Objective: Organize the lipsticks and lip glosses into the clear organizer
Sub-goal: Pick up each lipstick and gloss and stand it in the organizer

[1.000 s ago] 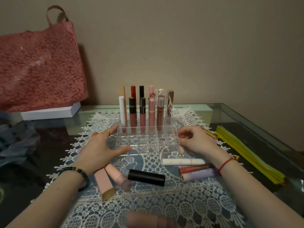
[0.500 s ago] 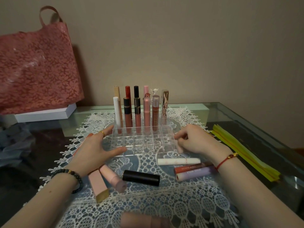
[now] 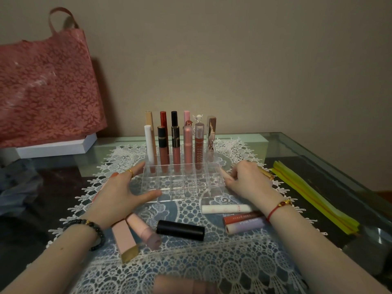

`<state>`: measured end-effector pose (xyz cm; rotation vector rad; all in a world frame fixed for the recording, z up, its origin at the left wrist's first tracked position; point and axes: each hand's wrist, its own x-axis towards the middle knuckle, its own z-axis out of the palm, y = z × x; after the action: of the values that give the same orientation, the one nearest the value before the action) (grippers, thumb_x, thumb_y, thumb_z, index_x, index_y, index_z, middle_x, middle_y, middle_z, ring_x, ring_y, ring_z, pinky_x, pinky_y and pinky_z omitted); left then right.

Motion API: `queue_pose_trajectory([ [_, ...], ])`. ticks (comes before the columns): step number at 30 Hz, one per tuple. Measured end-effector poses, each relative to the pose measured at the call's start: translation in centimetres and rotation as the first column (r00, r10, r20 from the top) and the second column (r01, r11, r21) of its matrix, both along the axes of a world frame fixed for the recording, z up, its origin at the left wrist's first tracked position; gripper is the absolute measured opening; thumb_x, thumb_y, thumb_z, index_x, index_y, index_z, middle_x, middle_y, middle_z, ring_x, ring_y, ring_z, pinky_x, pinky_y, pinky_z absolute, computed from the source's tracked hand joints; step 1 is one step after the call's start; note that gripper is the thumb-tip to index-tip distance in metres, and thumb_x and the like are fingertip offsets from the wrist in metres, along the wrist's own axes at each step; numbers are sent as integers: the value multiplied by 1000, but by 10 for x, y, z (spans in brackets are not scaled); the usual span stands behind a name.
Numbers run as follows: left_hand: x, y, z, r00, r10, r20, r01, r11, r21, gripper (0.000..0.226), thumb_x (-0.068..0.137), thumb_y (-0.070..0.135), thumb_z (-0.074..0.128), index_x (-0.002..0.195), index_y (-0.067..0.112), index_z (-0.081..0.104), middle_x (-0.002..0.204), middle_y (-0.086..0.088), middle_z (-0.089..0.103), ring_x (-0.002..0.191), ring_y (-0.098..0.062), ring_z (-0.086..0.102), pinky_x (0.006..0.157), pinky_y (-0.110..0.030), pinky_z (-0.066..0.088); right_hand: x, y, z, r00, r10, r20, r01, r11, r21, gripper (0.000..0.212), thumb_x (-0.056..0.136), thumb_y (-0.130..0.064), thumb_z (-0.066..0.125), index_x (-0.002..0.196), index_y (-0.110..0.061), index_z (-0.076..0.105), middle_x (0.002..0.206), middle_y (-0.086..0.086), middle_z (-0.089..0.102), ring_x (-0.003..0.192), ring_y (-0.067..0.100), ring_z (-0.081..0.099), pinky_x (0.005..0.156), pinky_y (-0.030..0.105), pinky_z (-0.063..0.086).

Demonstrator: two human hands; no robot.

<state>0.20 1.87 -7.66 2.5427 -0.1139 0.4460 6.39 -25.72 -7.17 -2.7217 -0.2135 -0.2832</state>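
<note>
The clear organizer (image 3: 182,184) stands mid-table on a lace doily (image 3: 212,264); its back rows hold several upright tubes, the front cells are bare. My left hand (image 3: 121,194) is spread open against its left side, thumb on the front edge. My right hand (image 3: 248,181) is curled at the right side, and what looks like a pale pink lipstick (image 3: 224,174) pokes from it toward the organizer. Loose in front lie a white tube (image 3: 226,209), a red-brown tube (image 3: 241,218), a lilac tube (image 3: 244,225), a black lipstick (image 3: 180,230) and two pink lipsticks (image 3: 125,240).
A gold lipstick (image 3: 266,175) lies behind my right hand. Another pink tube (image 3: 182,285) sits at the bottom edge. Yellow-green strips (image 3: 314,196) lie at right near the glass table's edge. A red lace bag (image 3: 46,92) on a white box (image 3: 55,147) stands back left.
My right hand has shifted slightly, and the pale pink tip now points at the organizer's right edge instead of hanging below the hand. My left hand stays against the organizer.
</note>
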Motion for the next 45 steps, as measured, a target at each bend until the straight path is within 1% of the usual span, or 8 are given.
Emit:
queue_pose_trajectory([
  [2, 0, 0, 0, 1000, 3, 5, -3, 1000, 12, 103, 49, 77, 52, 139, 33, 28, 130, 6, 53, 83, -7, 54, 73, -26, 47, 1, -2, 0, 1000, -29, -10, 30, 999, 22, 20, 82, -28, 63, 80, -8, 63, 72, 0, 57, 55, 6, 52, 44, 15, 41],
  [7, -1, -1, 1, 1000, 3, -3, -3, 1000, 24, 104, 48, 77, 52, 139, 32, 27, 132, 6, 51, 81, -10, 58, 73, -27, 49, -4, -14, 18, 998, -36, 44, 22, 957, 289, 18, 82, -27, 63, 76, -10, 66, 63, -3, 56, 43, 2, 46, 31, 6, 30],
  [14, -2, -1, 1, 1000, -17, 3, 17, 1000, -14, 105, 48, 77, 52, 139, 31, 28, 130, 11, 49, 94, -17, 59, 83, -36, 51, -10, -16, 42, 988, 0, 151, -115, 646, 755, 13, 81, -19, 65, 93, -16, 65, 84, -1, 64, 73, 7, 61, 53, 10, 46],
  [18, -1, 0, 0, 1000, -19, 3, 19, 999, -36, 106, 47, 78, 52, 139, 30, 29, 132, 8, 51, 116, -17, 49, 95, -37, 44, -9, -8, 52, 977, 36, 212, -200, 518, 832, 15, 81, -17, 66, 96, -17, 63, 86, 1, 66, 72, 5, 64, 57, 10, 48],
  [26, 1, 2, -2, 999, -46, 15, 46, 997, -62, 105, 48, 76, 54, 139, 29, 30, 127, 4, 55, 91, -5, 57, 73, -17, 45, 3, 19, 61, 944, 91, 318, -309, 587, 749, 16, 82, -11, 63, 95, -19, 60, 83, -6, 62, 77, 4, 60, 63, 9, 50],
  [31, 4, 1, -4, 999, -41, -2, 41, 997, -69, 104, 51, 72, 58, 140, 26, 28, 133, 4, 50, 115, -7, 48, 92, -19, 37, 7, 20, 50, 944, 82, 319, -293, 651, 700, 17, 83, -12, 62, 97, -22, 59, 88, -12, 61, 85, 3, 59, 68, 13, 50],
  [39, 3, 0, -3, 999, -35, -12, 34, 997, -75, 106, 49, 73, 56, 140, 25, 29, 134, 3, 50, 117, -8, 47, 94, -21, 37, 12, 23, 37, 946, 88, 312, -282, 701, 655, 19, 81, -11, 63, 97, -22, 60, 85, -13, 61, 79, -1, 57, 60, 4, 45],
  [45, 3, -1, -2, 1000, -19, -4, 19, 999, -37, 106, 49, 75, 52, 140, 26, 29, 131, 2, 52, 113, -10, 50, 89, -20, 39, 17, 23, 26, 957, 110, 268, -258, 745, 615, 21, 80, -10, 64, 100, -18, 63, 84, -13, 62, 78, -2, 57, 63, 9, 45],
])
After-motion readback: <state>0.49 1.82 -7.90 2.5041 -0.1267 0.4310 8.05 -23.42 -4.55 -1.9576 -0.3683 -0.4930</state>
